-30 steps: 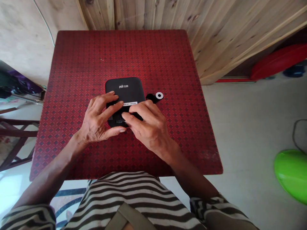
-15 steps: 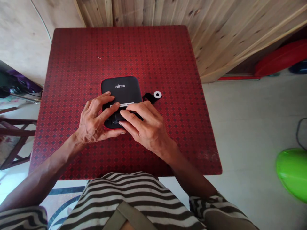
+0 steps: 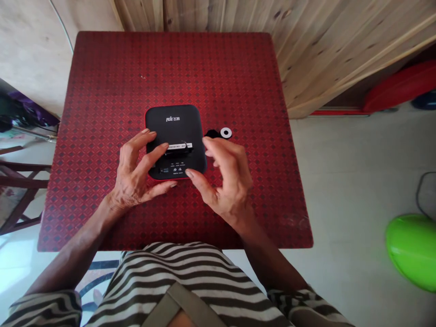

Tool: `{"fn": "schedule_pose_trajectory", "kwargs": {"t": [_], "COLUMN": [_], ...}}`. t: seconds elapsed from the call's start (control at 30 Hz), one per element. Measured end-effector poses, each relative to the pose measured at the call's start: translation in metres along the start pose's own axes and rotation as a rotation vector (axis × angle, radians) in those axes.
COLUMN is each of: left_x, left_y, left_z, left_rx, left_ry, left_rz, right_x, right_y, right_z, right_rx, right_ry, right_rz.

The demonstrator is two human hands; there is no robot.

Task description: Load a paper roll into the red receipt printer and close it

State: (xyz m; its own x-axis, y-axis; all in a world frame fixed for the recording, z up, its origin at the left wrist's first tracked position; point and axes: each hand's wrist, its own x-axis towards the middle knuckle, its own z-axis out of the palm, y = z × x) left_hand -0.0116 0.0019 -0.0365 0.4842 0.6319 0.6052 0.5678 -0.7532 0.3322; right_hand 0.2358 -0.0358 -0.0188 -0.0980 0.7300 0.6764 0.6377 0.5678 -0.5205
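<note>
A flat black rounded device [image 3: 174, 129] with a red rim and a white brand mark lies on the table. Across its middle runs a white label strip [image 3: 179, 146] beside a dark slot or flap. My left hand [image 3: 136, 165] holds the device's left side, fingertips on top and thumb along the near edge. My right hand [image 3: 226, 175] curves around the right side, fingers apart, its thumb by the near right corner; nothing shows between its fingers. Just beyond it lies a small dark object with a white ring-shaped end [image 3: 225, 132], whose kind I cannot make out.
A red patterned cloth covers the table [image 3: 112, 81]. Wood panelling [image 3: 252, 16] stands behind it. On the left is a dark wooden chair [image 3: 20, 181]; a bright green rounded object [image 3: 412, 252] sits on the floor at the right.
My right hand has drawn back to the right from the middle of the device, uncovering its slot and white markings. My left hand keeps its place on the device.
</note>
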Motion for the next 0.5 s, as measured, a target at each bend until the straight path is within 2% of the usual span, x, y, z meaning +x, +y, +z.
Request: {"fn": "schedule_pose_trajectory", "kwargs": {"t": [0.1,0.2,0.3,0.5], "left_x": [-0.010,-0.018,-0.023,-0.027], "left_y": [0.006,0.009,0.009,0.004], "left_z": [-0.001,0.001,0.005,0.002], "left_rx": [0.036,0.064,0.074,0.033], "left_ry": [0.076,0.096,0.111,0.099], "left_rz": [-0.059,-0.086,-0.088,-0.085], "right_x": [-0.022,-0.042,-0.051,-0.056], "right_y": [0.002,0.004,0.003,-0.006], "right_z": [0.002,0.012,0.023,0.031], "right_rx": [0.065,0.129,0.128,0.093], "right_ry": [0.022,-0.054,-0.118,-0.104], "right_rz": [0.203,0.328,0.314,0.306]}}
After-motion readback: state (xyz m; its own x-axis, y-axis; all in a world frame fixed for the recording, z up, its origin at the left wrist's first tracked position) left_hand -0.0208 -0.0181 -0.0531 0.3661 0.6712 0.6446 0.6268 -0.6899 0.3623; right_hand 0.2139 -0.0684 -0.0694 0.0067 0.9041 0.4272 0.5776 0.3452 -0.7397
